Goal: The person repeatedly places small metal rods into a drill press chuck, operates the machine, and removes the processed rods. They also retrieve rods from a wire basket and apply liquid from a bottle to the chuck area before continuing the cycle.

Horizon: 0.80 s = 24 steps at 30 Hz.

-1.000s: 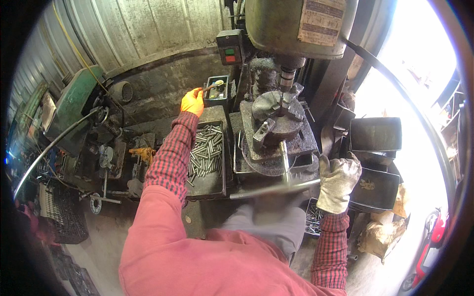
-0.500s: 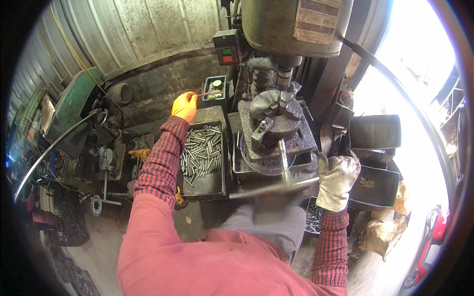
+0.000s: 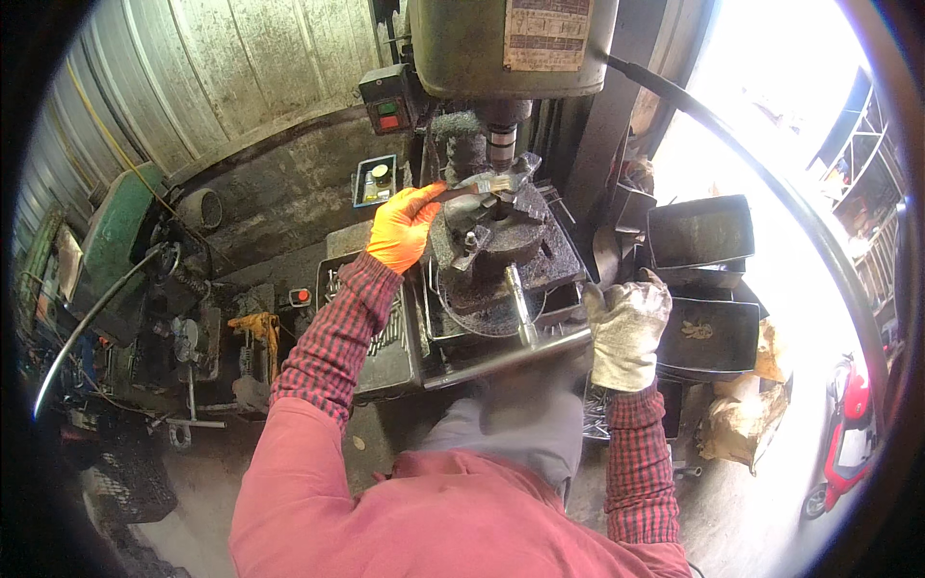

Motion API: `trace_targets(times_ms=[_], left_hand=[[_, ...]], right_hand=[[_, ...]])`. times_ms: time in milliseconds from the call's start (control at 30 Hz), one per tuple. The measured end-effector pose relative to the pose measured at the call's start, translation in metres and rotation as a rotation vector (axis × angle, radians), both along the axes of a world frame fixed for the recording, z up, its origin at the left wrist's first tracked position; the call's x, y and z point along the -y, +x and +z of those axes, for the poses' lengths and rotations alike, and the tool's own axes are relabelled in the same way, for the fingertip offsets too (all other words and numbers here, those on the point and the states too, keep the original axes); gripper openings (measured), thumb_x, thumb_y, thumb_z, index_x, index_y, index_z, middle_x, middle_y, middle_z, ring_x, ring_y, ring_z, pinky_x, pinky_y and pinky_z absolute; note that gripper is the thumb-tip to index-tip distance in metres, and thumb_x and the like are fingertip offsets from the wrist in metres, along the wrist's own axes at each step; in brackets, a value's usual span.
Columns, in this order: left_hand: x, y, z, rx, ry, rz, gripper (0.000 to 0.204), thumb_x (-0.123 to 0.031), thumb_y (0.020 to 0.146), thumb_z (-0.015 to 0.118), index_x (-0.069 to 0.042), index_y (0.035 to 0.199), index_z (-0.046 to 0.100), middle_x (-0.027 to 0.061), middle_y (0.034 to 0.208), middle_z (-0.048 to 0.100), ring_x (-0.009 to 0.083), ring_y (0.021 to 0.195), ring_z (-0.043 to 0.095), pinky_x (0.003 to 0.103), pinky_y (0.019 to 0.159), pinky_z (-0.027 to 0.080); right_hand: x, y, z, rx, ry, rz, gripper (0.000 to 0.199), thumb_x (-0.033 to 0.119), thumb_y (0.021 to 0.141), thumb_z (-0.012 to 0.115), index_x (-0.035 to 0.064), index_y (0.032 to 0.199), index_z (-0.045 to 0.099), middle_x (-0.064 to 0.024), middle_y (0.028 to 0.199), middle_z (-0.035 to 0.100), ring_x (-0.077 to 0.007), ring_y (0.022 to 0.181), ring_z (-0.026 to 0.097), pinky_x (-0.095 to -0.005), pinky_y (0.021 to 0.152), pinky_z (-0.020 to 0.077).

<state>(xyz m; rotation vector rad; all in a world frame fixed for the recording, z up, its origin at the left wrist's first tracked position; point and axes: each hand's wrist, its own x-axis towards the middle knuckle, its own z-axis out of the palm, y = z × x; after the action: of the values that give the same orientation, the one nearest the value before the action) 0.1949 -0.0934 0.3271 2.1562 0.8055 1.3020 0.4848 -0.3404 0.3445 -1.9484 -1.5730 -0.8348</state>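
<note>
My left hand, in an orange glove, is closed on the handle of a paintbrush. Its bristles reach over the top of the round jawed chuck, beneath the drill press spindle. My right hand wears a dirty whitish work glove, with thumb and fingers apart and nothing visible between them. It hovers by the right end of a long grey metal bar or edge. From the chuck a shiny metal handle points toward me. Under my left forearm lie metal pins in a tray.
A switch box with green and red buttons hangs beside the drill press head. Behind my left hand sits a blue-rimmed small box. Dark bins stand at right, more pins below my right glove. Green machinery fills the left.
My left hand has moved right with the paintbrush, from beside the small box to over the chuck. The view has shifted slightly; my right hand stays near the bar's end.
</note>
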Motion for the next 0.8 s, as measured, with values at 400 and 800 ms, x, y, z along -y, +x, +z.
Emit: trace_targets(times_ms=[400, 800], left_hand=[[-0.104, -0.109, -0.059, 0.412, -0.363, 0.36, 0.025, -0.01, 0.102, 0.067, 0.004, 0.123, 0.072, 0.0095, 0.102, 0.076, 0.0133, 0.089, 0.068, 0.029, 0.082, 0.055], [-0.131, -0.108, -0.08, -0.382, -0.378, 0.701, 0.052, -0.052, 0.097, 0.063, -0.014, 0.132, 0.071, 0.0153, 0.123, 0.075, 0.0338, 0.116, 0.07, 0.046, 0.099, 0.053]], right_hand=[[-0.001, 0.005, -0.002, 0.076, 0.007, 0.047, 0.029, 0.031, 0.084, 0.078, 0.0093, 0.072, 0.063, -0.0091, 0.071, 0.065, -0.0286, 0.078, 0.065, -0.051, 0.102, 0.0498], [0.111, 0.024, 0.13, -1.221, 0.922, 0.557, 0.03, 0.012, 0.099, 0.065, -0.0039, 0.124, 0.07, -0.0146, 0.117, 0.074, -0.0202, 0.112, 0.069, -0.0303, 0.099, 0.0543]])
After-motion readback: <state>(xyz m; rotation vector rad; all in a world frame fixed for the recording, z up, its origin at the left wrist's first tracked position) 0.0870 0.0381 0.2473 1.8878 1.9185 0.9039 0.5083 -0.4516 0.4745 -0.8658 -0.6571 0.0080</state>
